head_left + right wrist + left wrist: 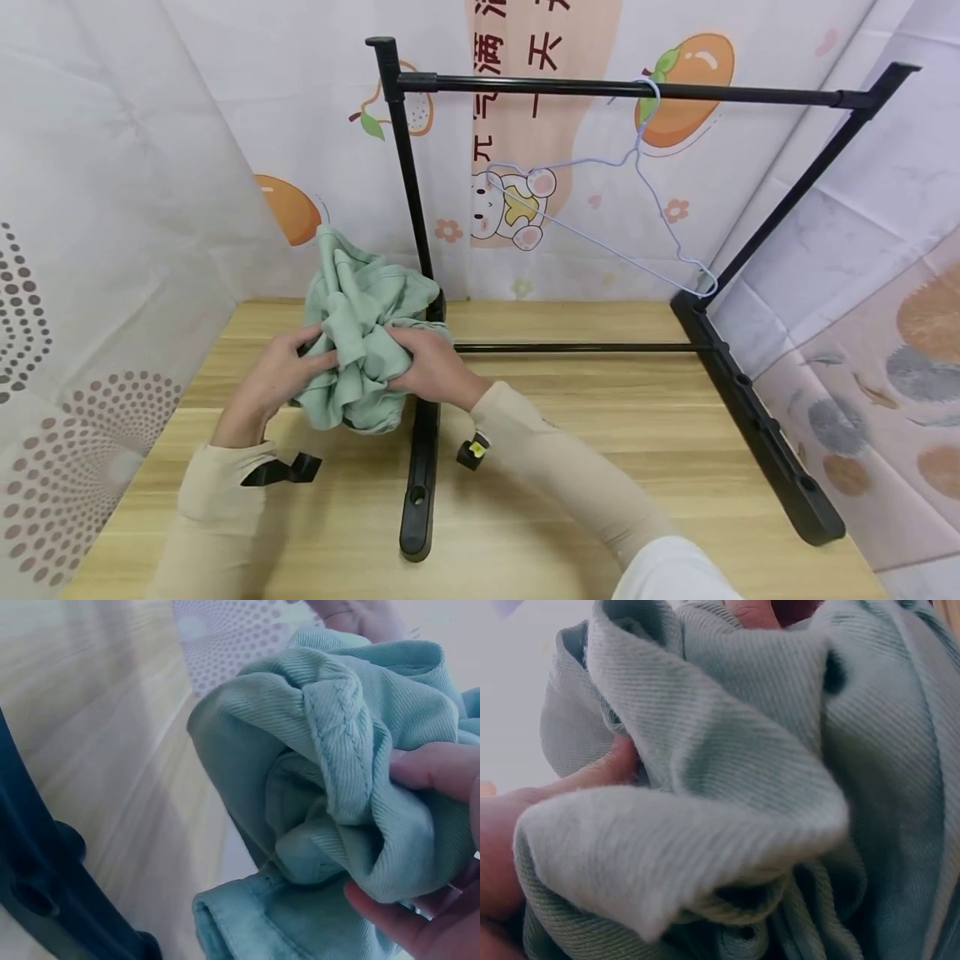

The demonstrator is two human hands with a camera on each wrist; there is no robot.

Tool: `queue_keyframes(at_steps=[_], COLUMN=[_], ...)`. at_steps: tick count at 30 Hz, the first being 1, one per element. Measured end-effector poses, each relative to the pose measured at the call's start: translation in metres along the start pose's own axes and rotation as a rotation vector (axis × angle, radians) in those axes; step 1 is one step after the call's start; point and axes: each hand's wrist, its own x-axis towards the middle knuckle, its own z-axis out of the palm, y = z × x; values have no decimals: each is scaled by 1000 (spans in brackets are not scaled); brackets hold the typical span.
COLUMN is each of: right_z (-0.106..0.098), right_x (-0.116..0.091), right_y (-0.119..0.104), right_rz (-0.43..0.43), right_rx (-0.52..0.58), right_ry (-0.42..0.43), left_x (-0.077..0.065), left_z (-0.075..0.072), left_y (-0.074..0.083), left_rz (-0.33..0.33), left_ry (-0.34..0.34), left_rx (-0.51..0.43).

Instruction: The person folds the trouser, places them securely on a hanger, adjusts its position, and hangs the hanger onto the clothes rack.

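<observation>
A crumpled light-green twill garment is held up in both hands over the left foot of a black rack. My left hand grips its left side, thumb and fingers in the folds. On the right side my right hand pinches the cloth, its thumb lying across the bunched fabric. In the left wrist view, thick folds of the garment hide most of the left hand. A stitched band on the garment shows in the right wrist view, near the right hand's fingers.
The black rack stands on the wooden table, its left foot beneath the cloth. A light-blue wire hanger hangs at an angle from the top bar. Printed curtains enclose the back and sides.
</observation>
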Motion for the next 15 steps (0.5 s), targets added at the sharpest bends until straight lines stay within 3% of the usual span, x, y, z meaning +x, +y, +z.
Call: queue_keyframes(at_steps=[7,15], right_z=[-18,-35], right_x=[-23,-63], right_y=[-6,5], right_rz=[-57,-54], right_rx=[-6,18], right_ry=[45,119], left_x=[-12,-6], left_z=[16,53], left_y=[17,31], left_rz=[26,99], left_ry=[30,19], left_rx=[12,-35])
